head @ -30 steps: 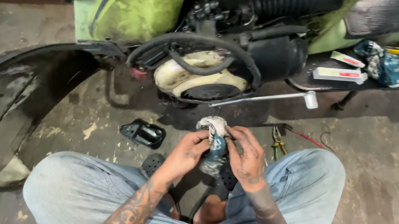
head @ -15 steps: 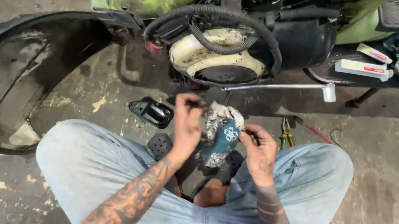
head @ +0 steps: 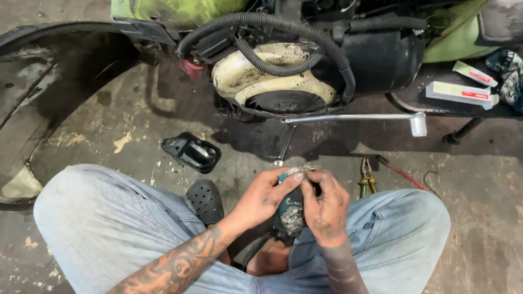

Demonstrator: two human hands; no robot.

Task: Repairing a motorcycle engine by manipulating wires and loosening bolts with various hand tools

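Left hand (head: 264, 198) and right hand (head: 327, 204) brought together above lap, fingers curled shut around dirty rag (head: 292, 216) with small metal part (head: 297, 170) pinched at top; rag bunched between both palms. Black clog (head: 205, 200) seen just left of hands on concrete floor (head: 503, 222). Black plastic piece (head: 191, 151) laid further left. Pliers (head: 365, 178) placed just right of hands. Scooter engine (head: 277, 81) positioned beyond, kick lever (head: 354, 117) extended rightward. Curved fender panel (head: 0, 117) rested at floor's left edge.
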